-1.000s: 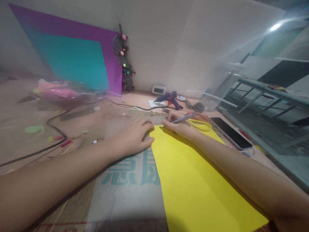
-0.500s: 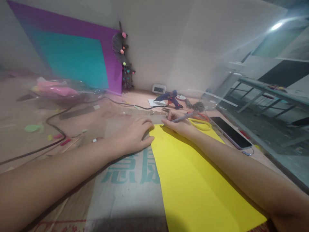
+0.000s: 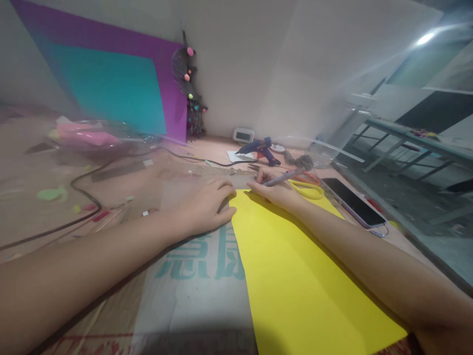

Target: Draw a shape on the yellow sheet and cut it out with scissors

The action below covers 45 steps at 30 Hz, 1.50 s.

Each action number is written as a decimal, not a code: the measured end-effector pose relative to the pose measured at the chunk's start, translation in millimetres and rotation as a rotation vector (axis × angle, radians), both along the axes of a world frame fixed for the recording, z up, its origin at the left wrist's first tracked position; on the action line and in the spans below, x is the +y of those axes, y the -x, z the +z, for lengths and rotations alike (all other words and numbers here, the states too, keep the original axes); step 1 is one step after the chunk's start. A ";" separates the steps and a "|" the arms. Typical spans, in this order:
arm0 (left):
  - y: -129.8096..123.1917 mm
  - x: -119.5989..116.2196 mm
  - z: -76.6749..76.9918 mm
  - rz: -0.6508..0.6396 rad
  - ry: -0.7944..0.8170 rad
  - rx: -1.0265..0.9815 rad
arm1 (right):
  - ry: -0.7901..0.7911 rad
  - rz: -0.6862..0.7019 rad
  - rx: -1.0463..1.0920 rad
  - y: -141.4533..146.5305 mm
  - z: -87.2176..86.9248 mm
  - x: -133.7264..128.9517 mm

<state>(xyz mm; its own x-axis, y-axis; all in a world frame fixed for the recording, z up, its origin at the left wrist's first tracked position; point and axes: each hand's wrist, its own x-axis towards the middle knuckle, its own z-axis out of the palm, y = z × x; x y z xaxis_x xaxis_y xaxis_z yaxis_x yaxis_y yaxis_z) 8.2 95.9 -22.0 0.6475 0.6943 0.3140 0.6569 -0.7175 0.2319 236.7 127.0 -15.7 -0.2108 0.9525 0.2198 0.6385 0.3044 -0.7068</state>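
A sheet of yellow paper (image 3: pixel 288 276) lies over printed cardboard (image 3: pixel 195 296). My left hand (image 3: pixel 210 204) rests open at the sheet's upper left corner, its thumb and fingertips touching the edge. Near the sheet's top edge, my right hand (image 3: pixel 273 190) is closed around a pen (image 3: pixel 286 176) held slantwise, with the tip hidden by the fingers. Just beyond that hand are yellow-handled scissors (image 3: pixel 308 190), partly covered by it, and an orange handle (image 3: pixel 312 178).
A blue glue gun (image 3: pixel 258 148) lies at the back beside a small white digital clock (image 3: pixel 243 135) and a bundle of twine (image 3: pixel 298 160). A phone (image 3: pixel 353 202) sits at the right edge. A dark cord (image 3: pixel 84 192), paper scraps and a pink-filled plastic bag (image 3: pixel 86 135) are on the left.
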 end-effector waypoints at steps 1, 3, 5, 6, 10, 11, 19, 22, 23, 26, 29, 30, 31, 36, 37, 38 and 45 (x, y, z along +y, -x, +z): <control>-0.1 0.1 -0.1 0.001 0.001 0.000 | -0.001 0.010 0.004 -0.3 0.0 0.1; -0.1 0.2 -0.7 0.001 0.001 -0.006 | -0.023 0.020 -0.004 -0.8 0.4 1.0; 0.4 0.3 -1.4 0.001 -0.001 -0.007 | -0.082 0.016 -0.033 -0.8 1.3 2.4; 0.7 0.4 -1.6 0.002 -0.002 -0.005 | -0.115 0.013 -0.049 -0.7 2.0 3.0; 1.5 0.9 -2.3 -0.001 -0.007 -0.001 | -0.154 0.010 -0.080 0.4 4.8 3.6; 1.4 1.1 -2.4 -0.002 -0.009 -0.004 | -0.147 0.009 -0.080 0.7 5.4 3.3; 0.9 1.1 -2.7 0.000 -0.004 -0.005 | -0.090 -0.015 -0.056 -0.1 4.2 1.9; 1.1 0.8 -2.0 -0.002 0.003 -0.005 | -0.092 -0.017 -0.044 -0.2 3.8 1.7; 1.0 0.9 -1.8 -0.001 0.004 -0.005 | -0.096 -0.009 -0.047 0.0 4.0 1.6; 0.7 1.5 -1.9 -0.004 -0.005 -0.003 | -0.120 0.001 -0.067 1.1 4.9 1.6; 0.6 2.1 -2.9 -0.008 -0.019 0.002 | -0.134 0.010 -0.066 1.5 5.1 2.1; 0.7 2.3 -3.4 -0.008 -0.022 0.003 | -0.129 0.016 -0.060 1.3 4.8 2.3; 0.7 2.4 -3.8 -0.007 -0.024 0.003 | -0.117 0.022 -0.051 1.0 4.4 2.6; 0.6 2.7 -3.7 -0.002 -0.014 0.005 | -0.079 0.047 0.001 -1.2 2.3 3.8; 0.5 2.7 -3.4 -0.001 -0.010 0.006 | -0.080 0.054 0.011 -1.5 1.8 3.9; 0.4 2.6 -3.1 -0.002 -0.006 0.006 | -0.080 0.059 0.020 -1.7 1.4 3.9; 0.3 1.0 -2.0 -0.002 0.005 -0.007 | -0.030 0.066 0.086 -2.6 -0.2 3.7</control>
<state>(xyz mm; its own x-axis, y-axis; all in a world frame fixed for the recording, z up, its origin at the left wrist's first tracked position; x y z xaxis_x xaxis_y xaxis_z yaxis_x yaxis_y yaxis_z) 7.9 96.8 -24.0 0.6468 0.6945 0.3150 0.6539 -0.7177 0.2396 239.3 130.7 -15.9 -0.2523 0.9297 0.2682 0.5538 0.3660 -0.7479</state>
